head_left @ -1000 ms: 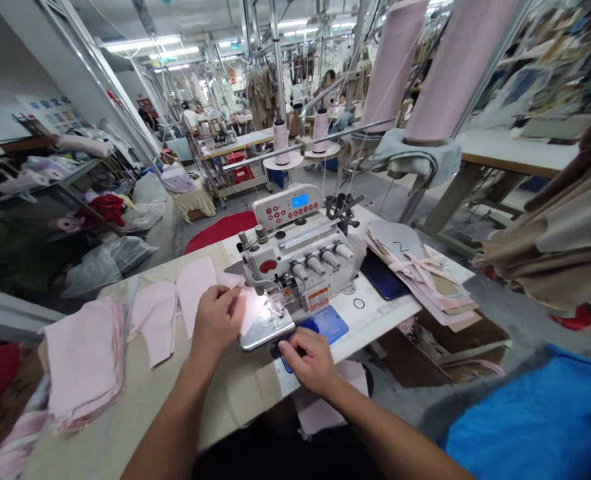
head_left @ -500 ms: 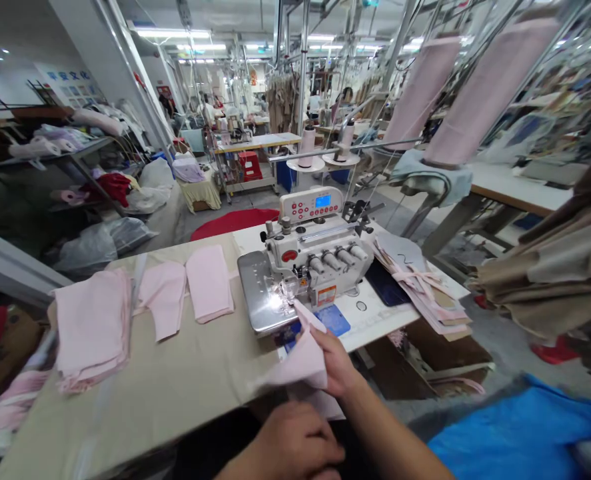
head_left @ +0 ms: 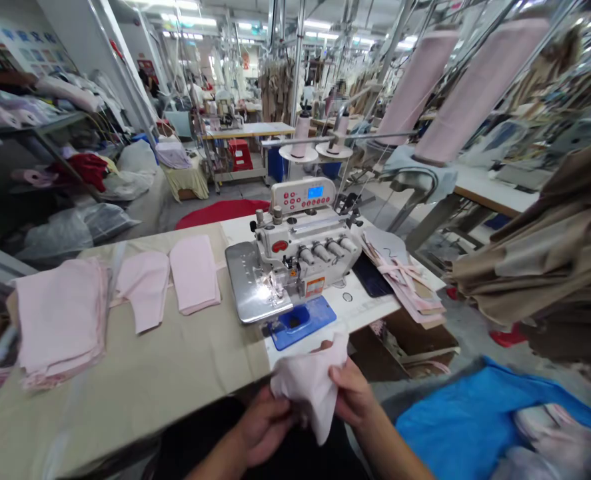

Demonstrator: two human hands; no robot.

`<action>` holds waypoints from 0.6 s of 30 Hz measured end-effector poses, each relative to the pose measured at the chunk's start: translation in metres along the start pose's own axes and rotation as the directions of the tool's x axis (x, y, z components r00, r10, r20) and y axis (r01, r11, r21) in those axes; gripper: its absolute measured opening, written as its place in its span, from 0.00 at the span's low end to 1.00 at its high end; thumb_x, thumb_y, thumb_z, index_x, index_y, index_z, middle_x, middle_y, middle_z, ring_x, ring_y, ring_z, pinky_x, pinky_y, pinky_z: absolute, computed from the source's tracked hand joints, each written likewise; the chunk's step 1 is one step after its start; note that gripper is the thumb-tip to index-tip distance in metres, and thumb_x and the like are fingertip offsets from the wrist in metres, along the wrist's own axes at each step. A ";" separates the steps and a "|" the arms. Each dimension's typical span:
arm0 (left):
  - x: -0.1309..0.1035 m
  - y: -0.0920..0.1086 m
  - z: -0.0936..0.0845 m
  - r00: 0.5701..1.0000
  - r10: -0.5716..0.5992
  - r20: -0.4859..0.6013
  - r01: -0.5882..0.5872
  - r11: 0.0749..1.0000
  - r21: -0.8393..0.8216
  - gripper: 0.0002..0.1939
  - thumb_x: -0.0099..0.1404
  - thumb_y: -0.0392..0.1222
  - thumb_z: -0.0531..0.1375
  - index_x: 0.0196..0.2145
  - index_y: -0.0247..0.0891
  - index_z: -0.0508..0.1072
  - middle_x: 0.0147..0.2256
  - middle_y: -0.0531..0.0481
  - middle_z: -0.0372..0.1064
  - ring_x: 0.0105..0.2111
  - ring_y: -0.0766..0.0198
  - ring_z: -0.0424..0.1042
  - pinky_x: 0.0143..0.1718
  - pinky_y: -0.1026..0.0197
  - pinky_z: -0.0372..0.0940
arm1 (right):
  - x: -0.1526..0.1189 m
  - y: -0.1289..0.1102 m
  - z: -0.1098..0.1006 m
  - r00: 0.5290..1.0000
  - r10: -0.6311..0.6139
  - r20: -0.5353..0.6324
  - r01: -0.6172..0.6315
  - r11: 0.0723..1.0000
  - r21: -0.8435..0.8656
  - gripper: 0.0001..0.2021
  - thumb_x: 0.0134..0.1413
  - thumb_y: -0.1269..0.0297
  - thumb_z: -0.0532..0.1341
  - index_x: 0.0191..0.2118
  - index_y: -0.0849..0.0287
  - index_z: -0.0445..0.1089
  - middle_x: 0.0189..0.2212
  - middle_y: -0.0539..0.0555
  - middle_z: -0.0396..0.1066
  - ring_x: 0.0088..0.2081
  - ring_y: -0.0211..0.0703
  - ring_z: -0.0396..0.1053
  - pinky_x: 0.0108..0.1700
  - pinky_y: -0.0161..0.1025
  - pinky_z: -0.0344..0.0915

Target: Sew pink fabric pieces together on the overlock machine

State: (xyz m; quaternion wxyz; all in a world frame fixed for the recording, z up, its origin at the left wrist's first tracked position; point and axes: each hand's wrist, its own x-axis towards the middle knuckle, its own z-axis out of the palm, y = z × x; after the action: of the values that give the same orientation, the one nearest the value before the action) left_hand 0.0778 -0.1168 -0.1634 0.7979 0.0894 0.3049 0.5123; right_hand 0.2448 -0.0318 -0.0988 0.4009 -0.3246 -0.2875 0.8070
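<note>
A pale pink fabric piece point(head_left: 309, 381) is stretched between my two hands, in front of the table's near edge. My left hand point(head_left: 265, 423) pinches its left side. On its right side, my right hand point(head_left: 352, 393) grips the cloth with the thumb on top. Just beyond stands a white overlock sewing machine point(head_left: 308, 250) with a metal plate point(head_left: 258, 283) and a lit display. A blue pad point(head_left: 302, 323) lies below the machine head. Three groups of pink pieces, a large stack point(head_left: 60, 317), a curved piece point(head_left: 145, 287) and a folded pile point(head_left: 194, 273), rest on the left.
Tied pink pieces point(head_left: 405, 280) and a dark tray point(head_left: 372, 277) lie right of the machine. Large thread cones point(head_left: 480, 93) stand behind. Brown garments point(head_left: 540, 253) hang at the right, above a blue cloth point(head_left: 455, 413). A cardboard box point(head_left: 415, 340) sits under the table.
The pink fabric has come away from the machine toward me. My left hand has risen and taken hold of it, and my right hand has moved down and nearer. The view has shifted slightly.
</note>
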 end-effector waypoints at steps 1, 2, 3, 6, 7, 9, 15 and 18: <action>-0.001 -0.002 -0.006 0.999 -0.007 -0.039 0.008 1.000 0.012 0.21 0.54 0.39 0.72 0.46 0.38 0.78 0.43 0.43 0.78 0.43 0.55 0.77 0.45 0.56 0.69 | -0.005 0.004 -0.016 0.999 0.018 -0.035 -0.017 0.999 0.029 0.24 0.36 0.53 0.75 0.40 0.55 0.72 0.38 0.59 0.79 0.41 0.57 0.77 0.41 0.47 0.74; -0.003 -0.004 -0.012 0.996 -0.037 -0.085 0.040 0.998 0.040 0.20 0.54 0.40 0.72 0.45 0.37 0.78 0.42 0.43 0.79 0.40 0.56 0.77 0.42 0.58 0.70 | -0.009 0.008 -0.034 0.996 0.035 -0.078 -0.032 0.999 0.032 0.23 0.37 0.56 0.75 0.41 0.56 0.73 0.38 0.58 0.79 0.41 0.56 0.77 0.41 0.46 0.74; -0.005 -0.006 -0.016 0.987 -0.088 -0.134 0.099 0.992 0.080 0.19 0.54 0.40 0.72 0.44 0.36 0.78 0.39 0.42 0.79 0.36 0.58 0.78 0.37 0.60 0.70 | -0.013 0.012 -0.051 0.990 0.065 -0.126 -0.063 0.998 0.019 0.22 0.38 0.58 0.75 0.41 0.57 0.73 0.38 0.58 0.79 0.40 0.55 0.78 0.41 0.46 0.74; -0.005 -0.011 -0.024 0.942 -0.231 -0.245 0.287 0.931 0.227 0.21 0.52 0.43 0.74 0.42 0.33 0.78 0.33 0.43 0.78 0.26 0.64 0.74 0.24 0.66 0.64 | -0.019 0.024 -0.100 0.945 0.203 -0.257 -0.230 0.970 -0.078 0.20 0.39 0.64 0.75 0.41 0.61 0.74 0.33 0.58 0.79 0.31 0.48 0.77 0.32 0.40 0.74; -0.003 -0.012 -0.024 0.938 -0.230 -0.258 0.300 0.913 0.277 0.22 0.52 0.45 0.74 0.42 0.33 0.78 0.33 0.43 0.78 0.25 0.65 0.73 0.22 0.67 0.62 | -0.019 0.029 -0.113 0.929 0.221 -0.295 -0.266 0.957 -0.119 0.20 0.39 0.65 0.75 0.41 0.62 0.74 0.31 0.57 0.78 0.27 0.45 0.75 0.26 0.36 0.71; 0.005 -0.012 -0.024 0.954 -0.108 -0.281 0.228 0.868 0.440 0.23 0.54 0.49 0.72 0.44 0.34 0.77 0.35 0.42 0.78 0.27 0.62 0.74 0.25 0.64 0.64 | -0.015 0.036 -0.133 0.910 0.186 -0.370 -0.267 0.947 -0.181 0.20 0.39 0.65 0.76 0.40 0.63 0.74 0.29 0.56 0.78 0.23 0.40 0.72 0.18 0.31 0.65; 0.029 -0.001 -0.028 0.888 0.268 -0.374 0.263 0.371 0.891 0.26 0.59 0.44 0.66 0.55 0.38 0.72 0.42 0.43 0.77 0.44 0.52 0.75 0.49 0.53 0.65 | 0.017 0.063 -0.163 0.852 0.113 -0.511 -0.252 0.944 -0.211 0.16 0.42 0.63 0.73 0.36 0.62 0.71 0.26 0.54 0.76 0.23 0.40 0.72 0.20 0.32 0.70; 0.030 -0.001 -0.031 0.891 0.245 -0.382 0.321 0.257 0.912 0.26 0.63 0.42 0.62 0.58 0.36 0.71 0.37 0.45 0.76 0.40 0.53 0.74 0.49 0.54 0.65 | 0.023 0.076 -0.171 0.820 0.077 -0.567 -0.273 0.924 -0.269 0.14 0.44 0.61 0.70 0.35 0.61 0.70 0.24 0.52 0.73 0.21 0.40 0.70 0.19 0.34 0.70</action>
State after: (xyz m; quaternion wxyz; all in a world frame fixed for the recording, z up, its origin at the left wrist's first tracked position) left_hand 0.0693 -0.0966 -0.2006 0.4925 0.4272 0.7305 0.2033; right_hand 0.3278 -0.0164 -0.2670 0.3273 -0.6302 -0.2639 0.6527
